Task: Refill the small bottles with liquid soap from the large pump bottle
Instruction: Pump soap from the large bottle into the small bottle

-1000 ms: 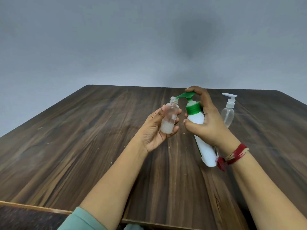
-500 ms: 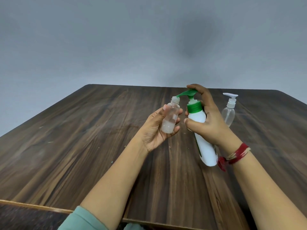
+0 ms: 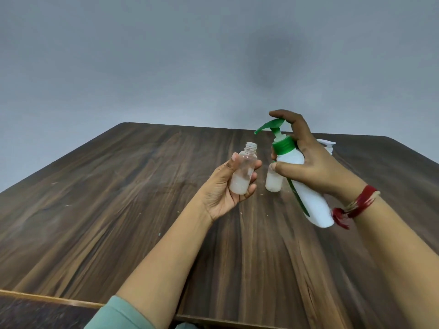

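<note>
While my left hand [image 3: 228, 188] is curled around the open small bottle [image 3: 242, 173], fingers and thumb closed on its body and its threaded neck uncapped and upright, the fill inside reaches only the lower third or so, with clear plastic above. My right hand [image 3: 311, 165] is wrapped around the large pump bottle [image 3: 306, 195], which is lifted off the worktop [image 3: 118, 198] and tilted, with my forefinger resting on top of the green pump head [image 3: 269, 125]. The spout points toward the open bottle but sits above and to the side of its mouth, apart from it; no stream of soap is visible between them. A second small bottle [image 3: 273, 182] stands on the worktop just behind the two held bottles, partly hidden by the pump bottle; it also shows whitish contents low down, and I cannot tell whether it is capped. Behind my right hand, a white pump top [image 3: 329, 144] of a further bottle shows, its body concealed. My assessment: the refill is partway, the held bottle needs more strokes with the spout realigned over its neck, and capping remains outstanding.
</note>
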Motion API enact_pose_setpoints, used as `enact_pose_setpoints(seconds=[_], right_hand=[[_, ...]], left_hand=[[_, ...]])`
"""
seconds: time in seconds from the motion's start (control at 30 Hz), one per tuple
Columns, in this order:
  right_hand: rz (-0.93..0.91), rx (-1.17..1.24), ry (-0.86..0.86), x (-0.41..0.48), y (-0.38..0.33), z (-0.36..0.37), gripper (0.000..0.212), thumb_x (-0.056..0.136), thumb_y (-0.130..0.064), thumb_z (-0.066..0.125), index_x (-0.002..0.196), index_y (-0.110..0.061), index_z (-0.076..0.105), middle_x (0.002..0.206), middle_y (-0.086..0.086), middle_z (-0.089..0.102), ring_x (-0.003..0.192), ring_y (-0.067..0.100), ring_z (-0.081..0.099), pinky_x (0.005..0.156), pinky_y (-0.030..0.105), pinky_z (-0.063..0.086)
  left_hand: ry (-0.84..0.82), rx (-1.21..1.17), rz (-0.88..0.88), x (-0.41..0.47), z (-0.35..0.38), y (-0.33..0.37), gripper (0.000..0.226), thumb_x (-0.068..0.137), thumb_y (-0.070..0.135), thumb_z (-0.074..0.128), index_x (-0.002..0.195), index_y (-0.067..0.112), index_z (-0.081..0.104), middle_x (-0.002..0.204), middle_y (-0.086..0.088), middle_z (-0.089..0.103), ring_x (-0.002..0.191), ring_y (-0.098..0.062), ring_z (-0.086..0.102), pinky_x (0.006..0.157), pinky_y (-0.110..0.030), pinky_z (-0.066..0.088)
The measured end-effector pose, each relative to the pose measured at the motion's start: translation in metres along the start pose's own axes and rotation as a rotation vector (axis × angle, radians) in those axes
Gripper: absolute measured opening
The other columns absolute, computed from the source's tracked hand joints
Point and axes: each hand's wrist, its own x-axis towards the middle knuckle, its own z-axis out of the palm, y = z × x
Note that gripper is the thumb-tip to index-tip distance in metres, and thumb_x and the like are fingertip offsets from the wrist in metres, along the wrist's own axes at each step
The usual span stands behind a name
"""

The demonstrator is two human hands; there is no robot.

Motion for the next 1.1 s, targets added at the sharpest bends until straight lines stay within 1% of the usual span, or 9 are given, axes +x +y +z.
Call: enact_pose_setpoints(seconds=[0.1,0.2,0.27,0.33,0.5,0.6,0.7,0.9,1.1], right_hand=[[-0.007,-0.09,-0.065,0.001,-0.005,-0.006,0.077,0.074,-0.015,0.063,0.138,-0.04,0.029,0.102,0.008,0.056,0.076,0.026,0.058,0.073,0.04,0.052],[-0.012,-0.15,-0.124,0.004,-0.011,-0.01,0.076,0.074,-0.016,0.064,0.137,-0.041,0.029,0.109,0.017,0.053,0.079,0.03,0.058,0.075,0.05,0.05],[0.001,-0.174,-0.158,0.006,-0.014,-0.013,0.077,0.074,-0.017,0.063,0.139,-0.041,0.028,0.11,0.015,0.053,0.081,0.031,0.059,0.076,0.053,0.05],[0.018,-0.188,-0.175,0.009,-0.018,-0.017,0.079,0.074,-0.018,0.063,0.139,-0.044,0.028,0.103,0.01,0.056,0.082,0.029,0.06,0.077,0.053,0.051],[0.039,-0.249,-0.215,0.012,-0.028,-0.023,0.077,0.073,-0.02,0.063,0.137,-0.048,0.028,0.098,0.01,0.06,0.084,0.024,0.061,0.08,0.048,0.052],[0.058,-0.273,-0.259,0.012,-0.032,-0.023,0.076,0.073,-0.021,0.062,0.135,-0.049,0.028,0.096,0.012,0.063,0.086,0.027,0.062,0.082,0.05,0.052],[0.054,-0.299,-0.282,0.012,-0.034,-0.023,0.073,0.074,-0.022,0.062,0.133,-0.048,0.029,0.099,0.01,0.062,0.085,0.031,0.062,0.08,0.054,0.051],[0.055,-0.328,-0.296,0.016,-0.037,-0.023,0.068,0.073,-0.023,0.061,0.13,-0.046,0.031,0.086,0.01,0.06,0.079,0.031,0.061,0.075,0.055,0.051],[0.035,-0.352,-0.265,0.018,-0.036,-0.022,0.067,0.073,-0.022,0.06,0.129,-0.045,0.031,0.092,0.015,0.06,0.079,0.032,0.061,0.073,0.056,0.051]], left_hand=[[-0.033,-0.022,-0.02,0.0,0.0,0.0,0.068,0.044,0.038,0.095,0.101,0.011,0.071,0.094,-0.007,0.071,0.07,-0.012,0.068,0.057,-0.027,0.059],[-0.063,-0.026,-0.026,0.001,-0.001,0.0,0.057,0.046,0.039,0.094,0.094,0.013,0.077,0.094,-0.006,0.071,0.07,-0.011,0.068,0.057,-0.027,0.059],[-0.076,-0.031,-0.026,0.0,-0.001,0.0,0.056,0.047,0.039,0.094,0.094,0.014,0.077,0.095,-0.005,0.071,0.07,-0.011,0.068,0.057,-0.026,0.059],[-0.088,-0.037,-0.024,0.0,-0.002,0.001,0.056,0.048,0.039,0.093,0.094,0.013,0.077,0.095,-0.005,0.071,0.07,-0.011,0.068,0.058,-0.026,0.059],[-0.098,-0.053,-0.024,0.0,-0.002,0.001,0.057,0.048,0.038,0.094,0.095,0.012,0.076,0.095,-0.006,0.071,0.07,-0.011,0.068,0.057,-0.026,0.059],[-0.099,-0.056,-0.023,0.0,-0.002,0.001,0.057,0.047,0.038,0.094,0.095,0.012,0.076,0.095,-0.005,0.071,0.07,-0.011,0.067,0.057,-0.026,0.059],[-0.101,-0.058,-0.023,0.001,-0.002,0.001,0.057,0.047,0.038,0.094,0.095,0.013,0.076,0.095,-0.005,0.071,0.07,-0.011,0.068,0.056,-0.026,0.059],[-0.104,-0.083,-0.029,0.0,-0.002,0.002,0.057,0.048,0.037,0.094,0.096,0.012,0.076,0.096,-0.006,0.07,0.07,-0.012,0.068,0.056,-0.027,0.059],[-0.11,-0.104,-0.025,0.0,-0.002,0.002,0.06,0.05,0.035,0.093,0.1,0.011,0.073,0.097,-0.007,0.07,0.071,-0.013,0.068,0.056,-0.027,0.059]])
